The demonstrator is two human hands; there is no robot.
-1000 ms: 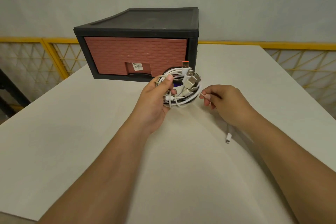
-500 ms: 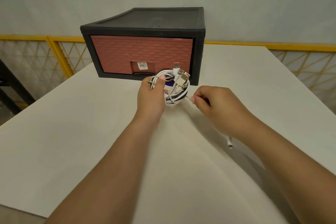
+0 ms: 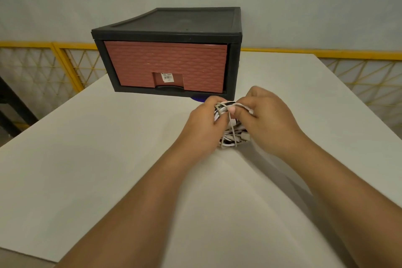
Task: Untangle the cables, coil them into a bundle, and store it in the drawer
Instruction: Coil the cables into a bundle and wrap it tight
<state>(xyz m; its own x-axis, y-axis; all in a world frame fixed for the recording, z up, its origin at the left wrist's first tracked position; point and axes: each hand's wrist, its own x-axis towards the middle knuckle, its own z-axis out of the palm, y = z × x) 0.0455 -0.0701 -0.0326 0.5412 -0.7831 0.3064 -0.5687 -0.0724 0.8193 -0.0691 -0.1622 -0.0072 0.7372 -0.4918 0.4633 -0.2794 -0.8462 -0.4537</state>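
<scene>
A coil of white and black cables (image 3: 231, 131) sits between my two hands, just above the white table. My left hand (image 3: 201, 127) grips the coil's left side. My right hand (image 3: 266, 121) pinches a white cable end (image 3: 243, 108) that runs across the top of the coil. Most of the coil is hidden by my fingers. Behind it stands the black drawer unit (image 3: 174, 28), its brick-red drawer front (image 3: 165, 65) closed.
The white table (image 3: 97, 159) stretches around my arms, with its near-left edge low in view. A small blue object (image 3: 199, 99) peeks out under the unit's front right. Yellow mesh fencing (image 3: 43, 67) runs behind the table on both sides.
My right hand has come in from the right and now meets the left hand over the coil. The loose white end that lay on the table is drawn up into the bundle.
</scene>
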